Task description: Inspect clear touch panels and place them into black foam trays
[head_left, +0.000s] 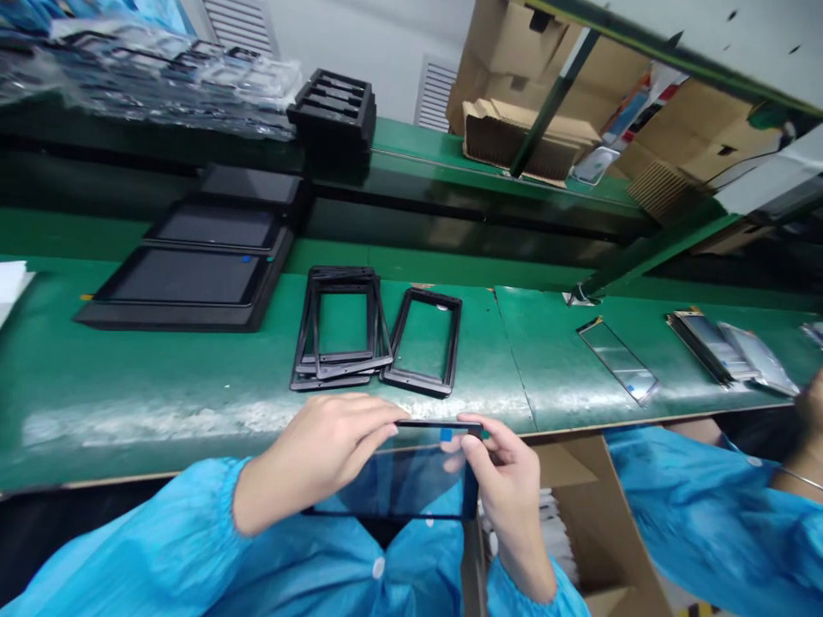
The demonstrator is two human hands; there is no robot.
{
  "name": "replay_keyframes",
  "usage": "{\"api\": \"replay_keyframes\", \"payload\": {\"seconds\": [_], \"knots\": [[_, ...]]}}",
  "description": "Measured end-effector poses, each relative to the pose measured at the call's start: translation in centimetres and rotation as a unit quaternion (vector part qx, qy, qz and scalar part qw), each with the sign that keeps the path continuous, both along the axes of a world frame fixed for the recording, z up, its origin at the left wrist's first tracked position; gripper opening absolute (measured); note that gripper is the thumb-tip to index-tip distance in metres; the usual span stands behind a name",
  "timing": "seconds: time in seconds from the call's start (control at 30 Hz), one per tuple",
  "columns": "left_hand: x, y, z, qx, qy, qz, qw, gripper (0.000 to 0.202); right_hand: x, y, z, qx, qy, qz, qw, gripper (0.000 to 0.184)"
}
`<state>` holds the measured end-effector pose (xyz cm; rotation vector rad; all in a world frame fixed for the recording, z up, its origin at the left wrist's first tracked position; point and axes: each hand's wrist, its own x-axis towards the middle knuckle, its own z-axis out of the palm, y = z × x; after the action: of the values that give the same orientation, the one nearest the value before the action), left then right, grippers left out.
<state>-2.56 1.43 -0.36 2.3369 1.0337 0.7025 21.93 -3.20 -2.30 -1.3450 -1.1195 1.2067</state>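
Observation:
Between my two hands, just off the bench's front edge, is a clear glass touch panel (411, 480) with a black border and a small blue tab near its upper right corner. My left hand (331, 441) has its fingers closed on the panel's upper edge. At the right end, my right hand (505, 471) pinches the panel between thumb and fingers, with some fingertips showing through the glass. Beyond them on the bench lie a stack of black rectangular frames (338, 368) and a single black frame (421, 381).
A black foam tray (173, 317) with several dark panels sits at left. Another glass panel (617, 360) and stacked panels (713, 347) lie at right. An open carton (617, 514) stands below the edge. A co-worker's blue sleeve (720, 523) is at right. A green post (656, 244) rises behind.

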Motion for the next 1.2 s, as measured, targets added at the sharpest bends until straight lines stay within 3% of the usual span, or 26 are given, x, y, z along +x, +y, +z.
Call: {"api": "replay_keyframes", "payload": {"seconds": [0.1, 0.17, 0.27, 0.33, 0.4, 0.47, 0.87, 0.93, 1.0, 1.07, 1.13, 1.2], "knots": [[0.8, -0.4, 0.4, -0.133, -0.03, -0.031, 0.99, 0.036, -0.5, 0.9, 0.3, 0.005, 0.019, 0.106, 0.994, 0.033], [1.3, -0.6, 0.3, -0.251, -0.093, -0.009, 0.963, 0.036, -0.6, 1.5, 0.3, -0.015, 0.051, 0.14, 0.989, 0.039], [1.5, -1.0, -0.3, -0.393, -0.229, 0.085, 0.886, 0.039, 0.0, 2.2, -0.3, -0.054, 0.111, 0.087, 0.989, 0.04], [1.4, -1.2, -0.7, -0.441, -0.306, 0.136, 0.833, 0.043, 0.4, 2.5, -0.8, -0.066, 0.124, 0.05, 0.989, 0.041], [1.3, -1.4, -0.9, -0.458, -0.349, 0.164, 0.801, 0.046, 0.5, 2.6, -1.2, -0.068, 0.128, 0.037, 0.989, 0.042], [1.2, -1.5, -0.9, -0.461, -0.363, 0.175, 0.79, 0.047, 0.4, 2.7, -1.3, -0.061, 0.142, 0.035, 0.987, 0.043], [0.8, -1.5, -1.7, -0.47, -0.336, 0.184, 0.796, 0.05, -1.0, 2.6, -0.5, -0.014, 0.11, 0.019, 0.994, 0.046], [0.5, -1.5, -1.7, -0.419, -0.299, 0.181, 0.838, 0.049, -1.0, 2.4, -0.2, -0.004, 0.079, 0.03, 0.996, 0.045], [0.2, -1.4, -1.5, -0.317, -0.226, 0.17, 0.905, 0.048, -1.4, 2.3, 0.1, 0.003, 0.032, 0.065, 0.997, 0.043], [0.2, -1.3, -1.1, -0.237, -0.133, 0.116, 0.955, 0.056, -2.1, 2.4, 0.3, -0.004, -0.002, 0.113, 0.994, 0.031], [0.5, -1.2, -0.6, -0.243, -0.072, 0.055, 0.966, 0.06, -2.7, 2.7, 0.5, -0.016, 0.003, 0.13, 0.991, 0.02], [0.7, -1.2, -0.2, -0.308, -0.093, 0.055, 0.945, 0.056, -2.5, 3.2, 0.5, -0.003, 0.025, 0.086, 0.996, 0.024]]}}
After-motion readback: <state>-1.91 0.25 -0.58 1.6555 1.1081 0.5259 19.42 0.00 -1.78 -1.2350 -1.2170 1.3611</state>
